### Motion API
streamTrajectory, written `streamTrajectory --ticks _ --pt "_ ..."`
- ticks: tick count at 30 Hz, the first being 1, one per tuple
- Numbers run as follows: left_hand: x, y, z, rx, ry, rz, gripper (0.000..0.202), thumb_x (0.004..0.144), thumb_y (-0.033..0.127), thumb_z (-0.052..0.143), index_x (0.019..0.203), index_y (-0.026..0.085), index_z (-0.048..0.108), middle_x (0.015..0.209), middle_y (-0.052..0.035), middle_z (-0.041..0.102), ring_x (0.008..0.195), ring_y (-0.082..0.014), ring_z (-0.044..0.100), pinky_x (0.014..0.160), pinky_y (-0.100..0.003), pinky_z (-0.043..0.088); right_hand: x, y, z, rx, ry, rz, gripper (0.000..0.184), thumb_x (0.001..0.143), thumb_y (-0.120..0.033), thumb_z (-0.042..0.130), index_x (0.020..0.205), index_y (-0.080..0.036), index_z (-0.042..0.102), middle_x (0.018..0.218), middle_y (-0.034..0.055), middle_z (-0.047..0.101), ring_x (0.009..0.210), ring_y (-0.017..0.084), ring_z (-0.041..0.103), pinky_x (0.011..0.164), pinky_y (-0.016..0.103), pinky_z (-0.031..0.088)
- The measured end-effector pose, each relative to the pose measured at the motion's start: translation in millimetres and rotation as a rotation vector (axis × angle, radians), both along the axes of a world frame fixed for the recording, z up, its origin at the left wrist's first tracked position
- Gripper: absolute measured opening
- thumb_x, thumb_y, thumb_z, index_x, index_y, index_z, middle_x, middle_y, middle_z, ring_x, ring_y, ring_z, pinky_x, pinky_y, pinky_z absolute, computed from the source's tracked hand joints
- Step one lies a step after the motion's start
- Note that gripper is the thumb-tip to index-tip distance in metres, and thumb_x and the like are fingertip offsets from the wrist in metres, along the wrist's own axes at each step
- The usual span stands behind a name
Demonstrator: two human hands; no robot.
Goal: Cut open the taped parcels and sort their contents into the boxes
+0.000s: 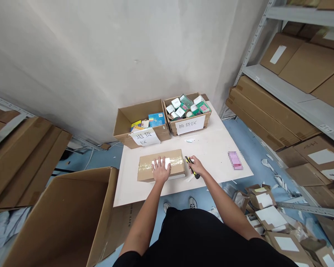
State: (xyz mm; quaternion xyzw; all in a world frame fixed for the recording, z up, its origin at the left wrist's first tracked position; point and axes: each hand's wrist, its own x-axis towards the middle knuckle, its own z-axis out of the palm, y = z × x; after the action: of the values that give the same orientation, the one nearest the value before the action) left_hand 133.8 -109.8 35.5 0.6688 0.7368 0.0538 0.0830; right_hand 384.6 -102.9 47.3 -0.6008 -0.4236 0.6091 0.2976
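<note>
A taped brown cardboard parcel (147,165) with a white label lies on the white table (211,148) in front of me. My left hand (160,170) rests flat on top of it, fingers spread. To the right of the parcel, my right hand (197,165) is closed around a yellow and black utility knife (191,167), which lies low over the table. The knife's tip end points away from me, close to the parcel's right end.
Two open labelled cardboard boxes stand at the table's back: the left box (140,126) holds a few items, the right box (187,113) is full of small packs. A pink item (235,160) lies right. A big open carton (66,218) stands left; torn boxes (278,222) litter the floor right, below shelves.
</note>
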Motion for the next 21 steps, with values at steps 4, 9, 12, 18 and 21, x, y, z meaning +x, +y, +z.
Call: streamTrajectory --ticks 4,9,12,18,21 --pt "-1 0 1.1 -0.005 0.055 0.0 0.071 0.104 0.06 0.028 0.166 0.025 0.032 0.175 -0.005 0.024 0.162 -0.0347 0.012 0.131 -0.057 0.012 -15 15 -6.0 -0.003 0.069 -0.009 0.034 0.083 -0.025 0.063 0.111 -0.029 0.046 0.061 -0.0122 0.056 0.038 0.013 0.055 0.041 0.022 0.045" --pt "-1 2 0.8 0.008 0.082 0.003 0.071 0.104 0.06 0.029 0.165 0.025 0.034 0.175 -0.0051 0.025 0.162 -0.035 0.014 0.131 -0.056 0.014 -17 -2 -9.6 0.016 0.139 0.002 0.034 0.079 -0.027 0.065 0.106 -0.029 0.045 0.057 -0.0129 0.056 0.035 0.014 0.052 0.037 0.023 0.044" --pt "0 4 -0.3 0.017 0.082 0.004 0.07 0.104 0.06 0.03 0.165 0.026 0.034 0.174 -0.0049 0.025 0.162 -0.0345 0.013 0.131 -0.056 0.013 -13 -22 -10.0 0.017 0.175 0.009 0.035 0.077 -0.03 0.065 0.106 -0.029 0.044 0.056 -0.0129 0.057 0.033 0.014 0.05 0.036 0.023 0.043" --pt "-11 4 2.1 -0.02 0.062 -0.007 0.071 0.104 0.061 0.029 0.165 0.026 0.034 0.175 -0.0044 0.025 0.162 -0.0342 0.014 0.131 -0.054 0.013 7 -50 -34.9 -0.038 0.219 -0.179 0.041 0.072 -0.037 0.071 0.103 -0.027 0.046 0.062 -0.0085 0.065 0.036 0.016 0.059 0.036 0.023 0.044" --pt "-25 1 4.3 -0.018 0.062 0.056 0.072 0.103 0.062 0.03 0.165 0.026 0.035 0.174 -0.0039 0.026 0.162 -0.0361 0.012 0.131 -0.054 0.013 24 -69 -65.5 -0.166 0.099 -0.443 0.037 0.071 -0.036 0.074 0.092 -0.026 0.046 0.058 -0.0067 0.062 0.042 0.02 0.066 0.036 0.022 0.041"
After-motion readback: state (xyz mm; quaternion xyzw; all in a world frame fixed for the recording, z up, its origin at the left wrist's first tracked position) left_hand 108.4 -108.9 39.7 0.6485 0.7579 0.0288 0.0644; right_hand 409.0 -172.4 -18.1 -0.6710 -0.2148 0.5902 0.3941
